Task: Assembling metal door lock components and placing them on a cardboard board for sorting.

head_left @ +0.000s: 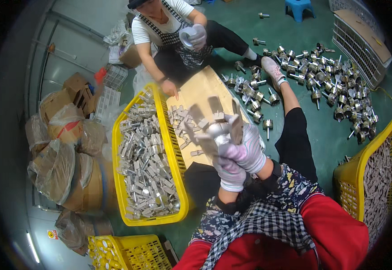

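Observation:
Both my hands wear pale knitted gloves and are close together in front of me. My left hand point(230, 173) and my right hand point(251, 152) are closed around the lower end of a silvery metal part point(218, 129). Several flat grey blades point(207, 146) stand out around its round top; motion blurs them. Its stem is hidden in my gloves. Just beyond lies a tan board point(207, 85) with several small grey flat pieces point(197, 153) on it. Left of the board stands a yellow basket point(183, 198), filled with silvery parts point(149, 157) that have grey flat ends.
Across the board sits a person point(173, 31) holding a white ring-shaped piece point(187, 38). Metal parts with stems point(326, 81) cover the green floor at right. A yellow basket point(362, 168) of grey pieces stands at my right, another point(146, 252) with yellow pieces at lower left.

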Motion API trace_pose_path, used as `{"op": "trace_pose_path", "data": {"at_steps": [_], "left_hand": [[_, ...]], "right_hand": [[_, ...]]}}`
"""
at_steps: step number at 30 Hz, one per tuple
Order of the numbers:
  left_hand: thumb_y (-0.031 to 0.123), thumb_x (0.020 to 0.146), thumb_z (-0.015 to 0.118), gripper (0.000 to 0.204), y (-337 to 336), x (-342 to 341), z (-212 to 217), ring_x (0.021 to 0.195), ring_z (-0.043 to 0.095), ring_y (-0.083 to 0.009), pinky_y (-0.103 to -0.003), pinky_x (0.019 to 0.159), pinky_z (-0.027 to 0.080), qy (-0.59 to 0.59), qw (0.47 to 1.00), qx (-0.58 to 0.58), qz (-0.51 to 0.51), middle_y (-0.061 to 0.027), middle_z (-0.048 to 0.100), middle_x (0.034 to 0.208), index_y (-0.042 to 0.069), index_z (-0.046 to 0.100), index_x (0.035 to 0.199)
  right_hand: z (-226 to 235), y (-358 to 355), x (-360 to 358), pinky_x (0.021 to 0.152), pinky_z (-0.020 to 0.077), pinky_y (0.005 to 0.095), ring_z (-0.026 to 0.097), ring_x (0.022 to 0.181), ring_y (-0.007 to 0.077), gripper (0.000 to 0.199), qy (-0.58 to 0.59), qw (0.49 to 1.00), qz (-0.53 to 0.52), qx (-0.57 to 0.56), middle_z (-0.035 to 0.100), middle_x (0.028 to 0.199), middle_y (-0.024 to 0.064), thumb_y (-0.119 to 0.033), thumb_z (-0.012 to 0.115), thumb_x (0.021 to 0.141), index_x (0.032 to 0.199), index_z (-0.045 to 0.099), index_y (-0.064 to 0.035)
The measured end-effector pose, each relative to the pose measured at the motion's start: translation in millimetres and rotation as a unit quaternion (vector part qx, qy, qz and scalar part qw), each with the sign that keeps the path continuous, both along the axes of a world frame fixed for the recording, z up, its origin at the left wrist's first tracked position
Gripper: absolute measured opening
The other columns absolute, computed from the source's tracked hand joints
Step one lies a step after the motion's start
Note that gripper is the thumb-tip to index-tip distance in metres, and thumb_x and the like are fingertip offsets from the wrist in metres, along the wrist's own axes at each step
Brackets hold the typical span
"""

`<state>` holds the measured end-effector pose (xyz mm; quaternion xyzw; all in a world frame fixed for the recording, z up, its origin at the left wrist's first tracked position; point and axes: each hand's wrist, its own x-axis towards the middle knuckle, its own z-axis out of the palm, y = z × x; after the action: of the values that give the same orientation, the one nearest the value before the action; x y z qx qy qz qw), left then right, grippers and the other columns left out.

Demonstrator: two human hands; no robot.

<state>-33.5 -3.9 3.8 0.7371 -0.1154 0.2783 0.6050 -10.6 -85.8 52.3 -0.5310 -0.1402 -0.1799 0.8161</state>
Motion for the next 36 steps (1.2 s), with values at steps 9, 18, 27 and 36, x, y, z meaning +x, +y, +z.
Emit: {"op": "trace_pose_path", "data": {"at_steps": [9,18,27,36], "left_hand": [[0.066,0.085,0.011,0.080,11,-6,13,0.108,0.044,-0.0218,-0.036,0.100,0.030,0.098,0.981,-0.061,-0.154,-0.0111,0.045,0.117,0.000,0.038,0.122],[0.057,0.090,0.018,0.072,13,-1,1,0.121,0.036,-0.0254,-0.037,0.103,0.026,0.065,0.993,0.092,-0.033,-0.0154,0.035,0.133,0.001,0.025,0.134],[0.070,0.082,0.016,0.078,25,12,49,0.051,0.049,-0.0115,-0.022,0.041,0.038,0.282,0.817,-0.389,-0.318,-0.0067,0.059,0.087,0.007,0.044,0.119],[0.050,0.092,0.024,0.061,-3,-6,25,0.113,0.045,-0.0248,-0.034,0.096,0.036,0.110,0.956,-0.191,-0.194,-0.0116,0.042,0.127,0.003,0.030,0.131]], "right_hand": [[3,-5,-10,0.078,0.0448,0.0281,0.054,0.090,0.0125,0.070,0.047,0.993,0.104,0.040,0.059,0.099,0.0071,-0.051,0.067,0.071,0.114,0.049,0.0012],[4,1,-13,0.069,0.0485,0.0314,0.064,0.081,0.0229,0.071,-0.010,0.990,-0.129,-0.062,0.063,0.086,0.0174,-0.055,0.064,0.072,0.110,0.050,0.0042],[4,-18,-4,0.090,0.0414,0.0305,0.050,0.105,0.0168,0.091,-0.001,0.975,0.170,0.141,0.051,0.115,0.0090,-0.047,0.073,0.064,0.130,0.030,-0.0008],[20,-6,-14,0.081,0.0475,0.0302,0.060,0.092,0.0175,0.074,-0.012,0.999,0.022,0.031,0.059,0.107,0.0104,-0.036,0.069,0.070,0.124,0.038,0.0025]]}}
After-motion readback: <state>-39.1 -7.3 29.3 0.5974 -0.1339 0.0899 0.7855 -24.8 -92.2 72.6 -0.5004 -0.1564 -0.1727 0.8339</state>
